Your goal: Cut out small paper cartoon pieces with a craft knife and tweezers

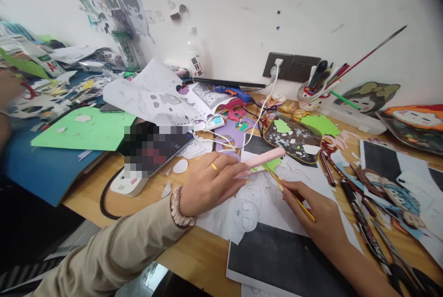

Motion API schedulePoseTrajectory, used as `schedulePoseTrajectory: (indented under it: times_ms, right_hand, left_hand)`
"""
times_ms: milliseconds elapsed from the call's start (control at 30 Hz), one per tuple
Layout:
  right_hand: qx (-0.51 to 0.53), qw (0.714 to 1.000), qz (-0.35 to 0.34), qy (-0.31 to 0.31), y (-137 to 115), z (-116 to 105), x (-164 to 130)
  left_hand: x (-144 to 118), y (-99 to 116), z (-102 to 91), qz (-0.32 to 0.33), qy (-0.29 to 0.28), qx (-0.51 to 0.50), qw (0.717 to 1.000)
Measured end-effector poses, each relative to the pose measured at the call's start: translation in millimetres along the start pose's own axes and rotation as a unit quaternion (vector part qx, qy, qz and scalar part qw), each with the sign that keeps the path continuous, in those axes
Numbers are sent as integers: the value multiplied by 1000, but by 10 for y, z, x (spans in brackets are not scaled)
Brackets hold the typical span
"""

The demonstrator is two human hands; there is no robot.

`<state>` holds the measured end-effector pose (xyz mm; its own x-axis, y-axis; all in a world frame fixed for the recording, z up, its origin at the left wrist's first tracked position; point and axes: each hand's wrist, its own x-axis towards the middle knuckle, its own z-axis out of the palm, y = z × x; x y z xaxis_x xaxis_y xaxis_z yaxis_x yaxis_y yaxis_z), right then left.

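Note:
My left hand (211, 179), with a ring and a beige scrunchie at the wrist, is closed around a pink mini hair straightener (265, 157) whose two arms point right. A small green paper piece (273, 164) lies at its plates. My right hand (316, 209) pinches yellow tweezers (302, 208), their tips reaching to the green piece beside the straightener. Below both hands are printed drawing sheets (247, 211) and a black-printed sheet (277, 253).
At far left another person's hand (8, 89) holds red-handled scissors (28, 90). A phone (173, 147) leans on a white device (128, 184). A white cord (268, 98) runs from the wall socket (275, 63). Black scissors (398, 253), a marker (360, 216) and paper cutouts lie right.

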<state>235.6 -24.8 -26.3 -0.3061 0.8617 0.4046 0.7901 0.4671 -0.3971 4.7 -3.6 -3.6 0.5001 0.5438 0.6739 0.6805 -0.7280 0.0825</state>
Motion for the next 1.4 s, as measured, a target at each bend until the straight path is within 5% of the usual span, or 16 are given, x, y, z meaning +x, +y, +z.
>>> schedulePoseTrajectory:
  times_ms: [333,1400]
  right_hand:
    - [0,1000,2,-7,4,-13,-13]
    - [8,1000,0,1,26,6,-15]
  left_hand:
    - [5,-34,60,-39,-60,5,997]
    - [-11,-47,70,-55,-82,3,995]
